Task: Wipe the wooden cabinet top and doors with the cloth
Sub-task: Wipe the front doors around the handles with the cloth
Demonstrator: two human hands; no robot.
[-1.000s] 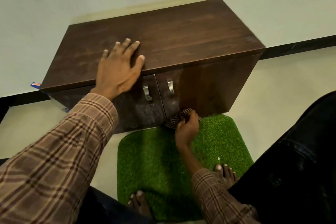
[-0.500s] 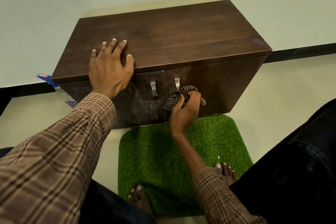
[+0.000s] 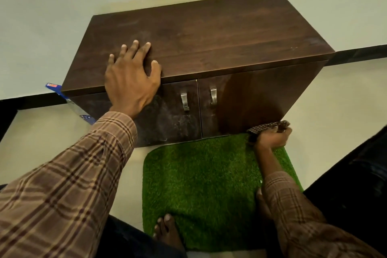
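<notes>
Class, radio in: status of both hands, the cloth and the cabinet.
Left hand flat on cabinet top. Right hand grips cloth at right door bottom corner. Nothing in the way.

No lettering is legible, even on the blue packet (image 3: 54,88).

Long-sleeved brown plaid shirt, tan ground with dark brown and maroon checks; left sleeve (image 3: 62,184) buttoned-style cuff at the wrist, right sleeve (image 3: 293,211) pushed partway up the forearm. Dark trousers (image 3: 356,184). Bare hands, bare feet (image 3: 167,230), no jewellery visible.
</notes>
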